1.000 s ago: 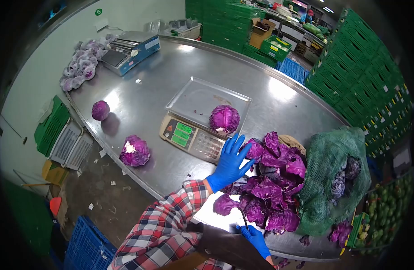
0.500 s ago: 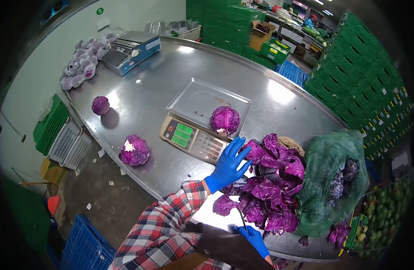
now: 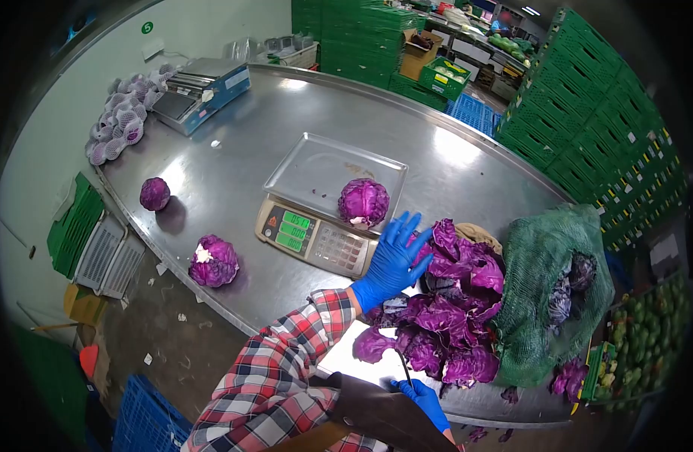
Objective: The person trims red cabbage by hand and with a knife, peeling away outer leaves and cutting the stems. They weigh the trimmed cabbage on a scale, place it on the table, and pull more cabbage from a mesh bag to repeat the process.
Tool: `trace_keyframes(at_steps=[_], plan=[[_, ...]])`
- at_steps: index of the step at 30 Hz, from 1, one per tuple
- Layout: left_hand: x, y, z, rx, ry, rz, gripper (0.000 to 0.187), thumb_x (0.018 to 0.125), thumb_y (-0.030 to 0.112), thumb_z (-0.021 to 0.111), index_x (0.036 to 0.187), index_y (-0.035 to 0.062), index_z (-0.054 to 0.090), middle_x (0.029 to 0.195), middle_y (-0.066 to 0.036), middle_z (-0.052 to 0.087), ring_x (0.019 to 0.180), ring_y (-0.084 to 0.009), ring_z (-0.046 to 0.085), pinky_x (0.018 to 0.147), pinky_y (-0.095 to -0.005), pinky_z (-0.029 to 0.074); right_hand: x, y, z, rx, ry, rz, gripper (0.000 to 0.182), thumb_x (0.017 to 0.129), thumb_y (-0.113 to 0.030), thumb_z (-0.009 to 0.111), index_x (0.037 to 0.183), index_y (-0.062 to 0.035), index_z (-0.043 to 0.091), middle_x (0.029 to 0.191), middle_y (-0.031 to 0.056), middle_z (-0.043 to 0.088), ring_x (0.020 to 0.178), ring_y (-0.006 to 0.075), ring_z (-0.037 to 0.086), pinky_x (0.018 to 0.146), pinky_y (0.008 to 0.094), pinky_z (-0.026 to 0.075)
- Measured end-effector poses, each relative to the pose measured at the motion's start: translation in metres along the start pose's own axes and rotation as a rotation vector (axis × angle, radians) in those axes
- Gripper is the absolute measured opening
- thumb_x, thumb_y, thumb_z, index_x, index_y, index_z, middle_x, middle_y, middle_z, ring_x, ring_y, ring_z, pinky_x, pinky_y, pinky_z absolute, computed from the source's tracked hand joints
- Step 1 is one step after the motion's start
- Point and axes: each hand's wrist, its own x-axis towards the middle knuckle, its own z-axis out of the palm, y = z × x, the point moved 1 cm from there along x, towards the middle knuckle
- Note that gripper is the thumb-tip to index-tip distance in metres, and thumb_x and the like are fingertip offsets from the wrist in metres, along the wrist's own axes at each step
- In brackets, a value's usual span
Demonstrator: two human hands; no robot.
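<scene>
My left hand (image 3: 393,260), in a blue glove, is open with fingers spread, beside the scale's keypad and at the edge of the loose purple cabbage leaves (image 3: 452,320). Just beyond its fingertips a trimmed red cabbage (image 3: 364,203) sits on the tray of the digital scale (image 3: 316,235), whose green display is lit. Low in the view, my right hand (image 3: 424,403), also gloved in blue, is closed round a knife (image 3: 404,368) with a thin dark blade; its handle is hidden. A white cutting board (image 3: 350,352) lies partly under the leaves.
Two more red cabbages, a smaller one (image 3: 155,193) and a trimmed one (image 3: 214,261), stand left on the steel table (image 3: 286,105). A green mesh sack (image 3: 531,301) holding cabbages lies right. Behind are netted produce (image 3: 120,120), a blue-sided device (image 3: 211,102) and stacked green crates (image 3: 587,98).
My left hand has shifted slightly right, further over the leaves, its fingers still spread. The whole view has swung a little to the right. My right hand with the knife stays in place.
</scene>
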Motion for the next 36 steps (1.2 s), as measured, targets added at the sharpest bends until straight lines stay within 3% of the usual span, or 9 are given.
trace_keyframes(at_steps=[5,9,17,27,28,30,32,34,36], plan=[[0.037,-0.035,-0.019,0.361,-0.004,-0.356,0.083,0.073,0.051,0.064,0.137,0.0092,0.030,0.144,-0.020,0.016,0.131,-0.0466,0.009,0.105,-0.0569,0.012,-0.002,0.001,0.000,0.001,-0.003,0.026,0.028,0.091,-0.024,0.054,0.104,-0.0006,0.061,0.088,0.0073,0.065,0.081,0.0117,0.057,0.073,0.0253,0.046],[0.027,-0.120,0.029,0.204,-0.261,-0.676,0.104,0.060,0.054,0.073,0.142,0.0207,0.017,0.145,-0.022,0.010,0.126,-0.0494,0.022,0.097,-0.0611,0.026,-0.010,-0.028,0.006,-0.161,-0.021,-0.032,0.025,0.091,-0.017,0.053,0.105,0.0025,0.059,0.092,0.0071,0.065,0.082,0.0124,0.059,0.073,0.0247,0.047],[-0.025,-0.089,-0.036,-0.076,0.286,-0.422,0.089,0.060,0.034,0.077,0.135,0.0150,0.033,0.135,-0.024,0.027,0.113,-0.0446,0.038,0.093,-0.0495,0.036,0.010,-0.034,0.013,-0.242,-0.095,-0.029,0.027,0.090,-0.019,0.053,0.106,0.0016,0.059,0.093,0.0085,0.065,0.084,0.0136,0.059,0.074,0.0260,0.047],[-0.193,-0.120,-0.109,0.672,-0.030,-0.459,0.069,0.069,0.035,0.067,0.130,0.0142,0.041,0.134,-0.020,0.033,0.119,-0.0438,0.031,0.098,-0.0514,0.029,0.048,-0.033,0.030,-0.412,-0.202,-0.057,0.029,0.090,-0.020,0.054,0.109,0.0005,0.059,0.095,0.0101,0.064,0.087,0.0151,0.059,0.076,0.0277,0.047],[-0.190,-0.103,-0.136,0.770,-0.019,-0.404,0.034,0.079,0.034,0.059,0.102,0.0096,0.055,0.115,-0.013,0.047,0.109,-0.0337,0.041,0.090,-0.0509,0.033,0.049,-0.031,0.030,-0.427,-0.209,-0.061,0.029,0.090,-0.021,0.054,0.109,0.0004,0.059,0.095,0.0103,0.064,0.088,0.0152,0.059,0.076,0.0279,0.047],[-0.192,-0.090,-0.145,0.759,0.104,-0.480,0.038,0.080,0.037,0.059,0.102,0.0071,0.053,0.116,-0.015,0.045,0.109,-0.0356,0.040,0.092,-0.0509,0.032,0.057,-0.024,0.023,-0.445,-0.229,-0.089,0.029,0.090,-0.021,0.054,0.109,0.0002,0.059,0.095,0.0106,0.064,0.088,0.0155,0.060,0.077,0.0282,0.047],[-0.194,-0.078,-0.136,0.526,0.050,-0.571,0.050,0.079,0.041,0.060,0.110,0.0024,0.050,0.119,-0.017,0.044,0.117,-0.0371,0.037,0.099,-0.0504,0.028,0.067,-0.012,0.008,-0.458,-0.254,-0.142,0.030,0.090,-0.021,0.054,0.110,0.0000,0.059,0.096,0.0110,0.064,0.089,0.0159,0.060,0.077,0.0285,0.047],[-0.214,-0.064,-0.092,-0.277,0.445,-0.649,0.047,0.085,0.023,0.055,0.125,0.0023,0.042,0.128,-0.018,0.040,0.120,-0.0316,0.038,0.101,-0.0422,0.030,0.080,0.014,-0.009,-0.473,-0.274,-0.220,0.030,0.089,-0.022,0.054,0.110,-0.0002,0.058,0.096,0.0113,0.064,0.090,0.0162,0.060,0.077,0.0289,0.046],[-0.211,-0.036,-0.052,-0.382,0.282,-0.717,0.051,0.087,0.014,0.054,0.132,-0.0001,0.035,0.134,-0.018,0.037,0.126,-0.0300,0.034,0.104,-0.0395,0.028,0.071,0.022,-0.016,-0.300,-0.441,-0.441,0.044,0.092,-0.018,0.050,0.132,-0.0027,0.040,0.123,0.0097,0.054,0.101,0.0160,0.056,0.088,0.0271,0.042]])
